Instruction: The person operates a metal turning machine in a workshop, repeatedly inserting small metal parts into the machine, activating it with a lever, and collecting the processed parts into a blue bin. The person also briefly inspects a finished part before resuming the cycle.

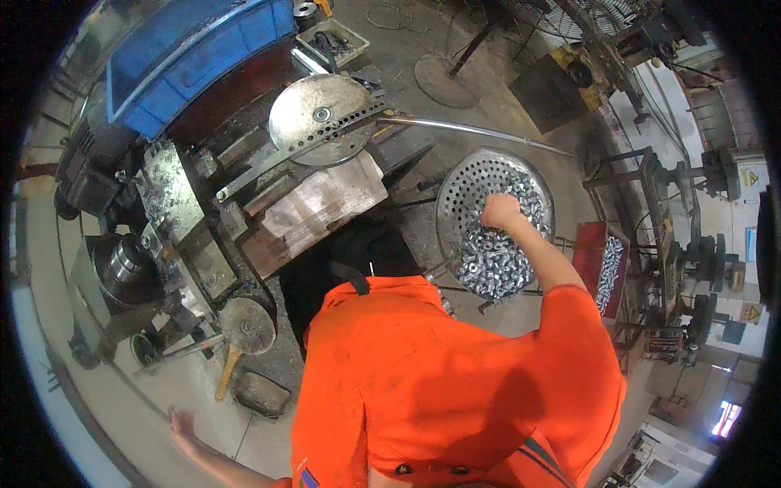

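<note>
My right hand is over a round, perforated metal pan on the right, its fingers curled closed against the parts inside. What the fingers hold, if anything, is hidden beneath the hand. Many small silvery metal fittings are heaped in the near and right part of this pan. Far off to the lower left, my left hand hangs above the floor, fingers apart, with nothing visible in it. The scoop with a wooden handle lies nearest to it, beside a dark metal dustpan-like tray.
A greasy machine with a large round disc and a long perforated bar stands ahead. Behind it sits a blue crate. A metal rod sticks out beyond the pan. A red bin of fittings and a rack stand right.
</note>
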{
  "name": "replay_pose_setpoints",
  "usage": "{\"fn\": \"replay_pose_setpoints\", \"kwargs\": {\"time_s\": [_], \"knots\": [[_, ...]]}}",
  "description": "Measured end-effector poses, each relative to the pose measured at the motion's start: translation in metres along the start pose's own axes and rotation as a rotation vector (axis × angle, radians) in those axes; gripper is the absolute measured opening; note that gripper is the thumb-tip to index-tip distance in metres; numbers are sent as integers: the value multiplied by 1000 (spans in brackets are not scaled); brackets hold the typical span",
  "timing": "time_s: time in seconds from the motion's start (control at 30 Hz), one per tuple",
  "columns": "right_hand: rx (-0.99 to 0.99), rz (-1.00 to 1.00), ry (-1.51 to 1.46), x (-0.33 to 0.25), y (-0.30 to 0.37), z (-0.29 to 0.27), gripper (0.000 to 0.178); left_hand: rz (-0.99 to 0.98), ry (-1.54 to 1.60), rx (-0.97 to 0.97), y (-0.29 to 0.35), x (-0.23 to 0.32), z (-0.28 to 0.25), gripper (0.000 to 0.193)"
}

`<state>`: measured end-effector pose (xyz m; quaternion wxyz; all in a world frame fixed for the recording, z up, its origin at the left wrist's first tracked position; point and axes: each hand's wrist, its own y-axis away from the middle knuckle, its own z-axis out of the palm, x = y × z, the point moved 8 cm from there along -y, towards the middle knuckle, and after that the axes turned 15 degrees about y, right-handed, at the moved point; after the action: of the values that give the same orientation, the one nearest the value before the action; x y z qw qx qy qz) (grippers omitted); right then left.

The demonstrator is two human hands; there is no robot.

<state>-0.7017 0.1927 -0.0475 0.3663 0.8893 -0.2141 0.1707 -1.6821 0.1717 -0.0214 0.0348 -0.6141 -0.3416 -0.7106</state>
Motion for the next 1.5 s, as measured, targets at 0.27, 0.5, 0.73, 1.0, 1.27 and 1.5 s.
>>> {"fn": "replay_pose_setpoints", "kwargs": {"time_s": [0.27, 0.5, 0.73, 1.0, 1.27, 1.5], "knots": [[345, -156, -338, 17, -27, 30, 38, 33, 0, -2, -1, -2, 9, 48], [317, -205, -304, 6, -16, 21, 35, 26, -10, 30, -4, -5, -5, 44], [335, -203, -302, 2, -29, 34, 35, 68, 36, 72, 7, 6, 20, 45], [618, -88, -450, 27, -14, -6, 18, 54, 0, -39, 6, 6, 31, 50], [658, -469, -559, -51, 47, -157, 34, 177, -155, 127, 41, 29, 58, 36], [965, -1308, -583, -253, 196, -365, 37, 333, -494, 158, 46, 35, 48, 31]]}}
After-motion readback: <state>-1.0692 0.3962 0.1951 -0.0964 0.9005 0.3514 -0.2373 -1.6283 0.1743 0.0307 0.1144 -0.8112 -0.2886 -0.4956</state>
